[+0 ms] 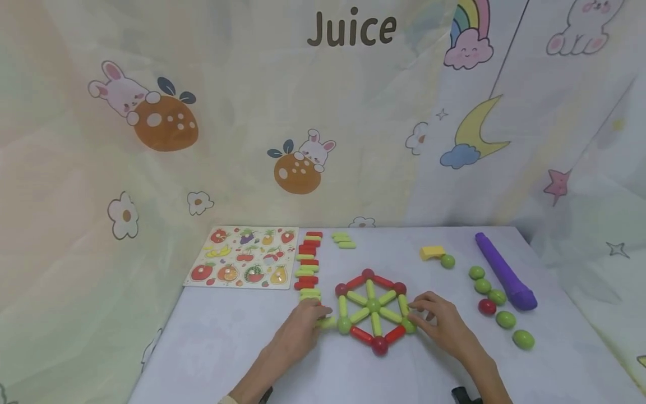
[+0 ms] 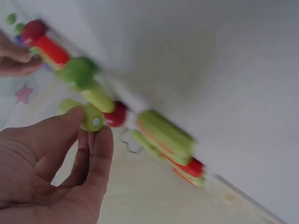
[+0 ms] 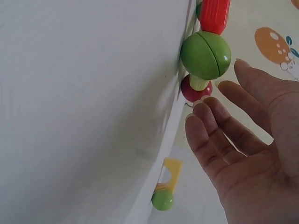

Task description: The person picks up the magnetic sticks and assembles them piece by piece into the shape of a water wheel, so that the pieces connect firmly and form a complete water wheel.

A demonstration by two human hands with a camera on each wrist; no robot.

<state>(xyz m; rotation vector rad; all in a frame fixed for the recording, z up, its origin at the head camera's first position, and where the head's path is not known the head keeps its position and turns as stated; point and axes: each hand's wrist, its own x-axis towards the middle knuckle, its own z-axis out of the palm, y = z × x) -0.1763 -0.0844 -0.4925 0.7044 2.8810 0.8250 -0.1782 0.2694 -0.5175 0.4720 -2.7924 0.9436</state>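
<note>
Clock faces centred on the wheel's hub, head view. Left forearm comes in from 7 o'clock, left hand (image 1: 303, 324) at about 8, fingers towards the wheel. Right forearm comes in from 5, right hand (image 1: 444, 322) at about 3 to 4, fingers towards the rim.

Readable text: "Juice" in dark letters on the backdrop (image 1: 242, 50), at 12.

Grip, left: thumb and fingertips closed in a pinch on a light green rod (image 1: 326, 322); the left wrist view shows a pale round spot on its end face. Rod is just outside the green ball at the rim's 8; contact with it, cannot tell.

Grip, right: thumb and fingers well parted, loosely bent, nothing held. Fingertips beside the green ball (image 1: 409, 325) at the rim's 4; touching or not, cannot tell.

Wheel (image 1: 373, 306) lies flat on the white table (image 1: 242, 336) between the hands: green hub, six light green spokes, red balls at 12, 2, 6 and 10.

Stacked red and green rods (image 1: 308, 264) at 10 to 11, fruit board (image 1: 275, 283) at 10, yellow block (image 1: 432, 253) at 2, purple stick (image 1: 504, 278) between 2 and 3.
</note>
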